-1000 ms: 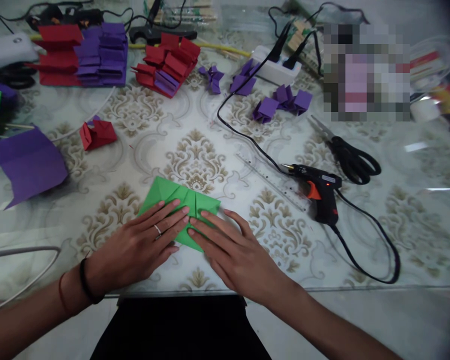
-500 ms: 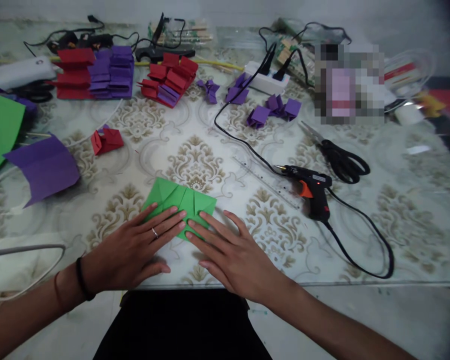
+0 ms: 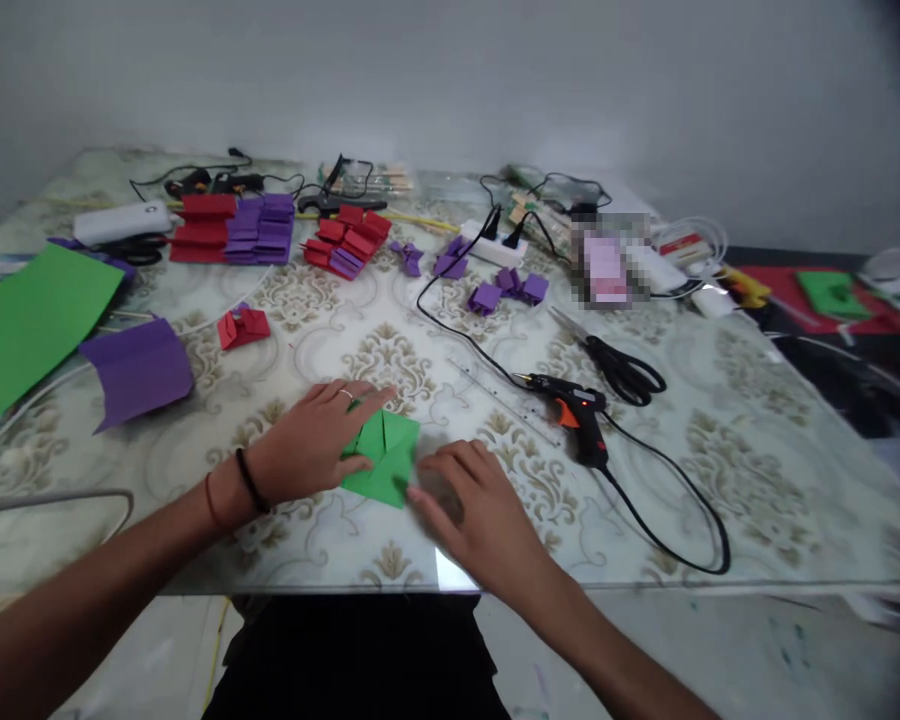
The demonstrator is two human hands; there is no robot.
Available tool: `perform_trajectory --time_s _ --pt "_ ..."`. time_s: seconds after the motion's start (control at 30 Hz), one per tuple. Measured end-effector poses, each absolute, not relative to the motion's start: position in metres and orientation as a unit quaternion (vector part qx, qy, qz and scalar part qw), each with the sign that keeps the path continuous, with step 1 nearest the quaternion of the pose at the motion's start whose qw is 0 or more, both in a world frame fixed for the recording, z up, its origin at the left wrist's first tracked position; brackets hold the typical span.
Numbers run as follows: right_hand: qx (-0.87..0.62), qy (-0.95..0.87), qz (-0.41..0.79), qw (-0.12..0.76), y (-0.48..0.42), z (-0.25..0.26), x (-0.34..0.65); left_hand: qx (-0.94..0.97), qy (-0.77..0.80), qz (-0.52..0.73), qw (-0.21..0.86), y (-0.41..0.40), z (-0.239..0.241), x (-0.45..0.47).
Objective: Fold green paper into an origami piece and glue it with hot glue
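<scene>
A folded green paper (image 3: 384,458) lies on the patterned glass table (image 3: 720,470) near its front edge. My left hand (image 3: 311,448) rests on the paper's left part, fingers stretched out flat and pointing right. My right hand (image 3: 472,505) lies on the table just right of and below the paper, fingers spread, fingertips at the paper's right corner. Neither hand grips anything.
A black glue gun (image 3: 574,415) with its cord lies right of my hands, black scissors (image 3: 619,365) behind it. A purple sheet (image 3: 139,370) and a large green sheet (image 3: 26,325) lie left. Stacks of red and purple folded pieces (image 3: 232,228) sit at the back.
The camera has tilted up, showing the wall and whole table. My left hand slid right over the green paper; my right hand drew back off it towards the right.
</scene>
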State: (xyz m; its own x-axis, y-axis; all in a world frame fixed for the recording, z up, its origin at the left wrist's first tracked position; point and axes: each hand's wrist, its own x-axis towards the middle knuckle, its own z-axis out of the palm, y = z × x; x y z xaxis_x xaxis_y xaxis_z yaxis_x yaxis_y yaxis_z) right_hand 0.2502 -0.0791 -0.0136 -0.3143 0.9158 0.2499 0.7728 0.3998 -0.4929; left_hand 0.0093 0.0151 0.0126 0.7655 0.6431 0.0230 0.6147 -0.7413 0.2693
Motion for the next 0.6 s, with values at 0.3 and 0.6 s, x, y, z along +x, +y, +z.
perform_trajectory --time_s 0.3,0.6 --pt "-0.563 -0.752 0.215 0.268 -0.068 -0.021 0.239 0.852 0.441 0.031 0.281 0.018 0.017 0.005" --pt "-0.5 -0.585 0.546 0.331 -0.013 0.003 0.246 0.654 0.455 0.216 0.565 0.02 0.034 -0.013"
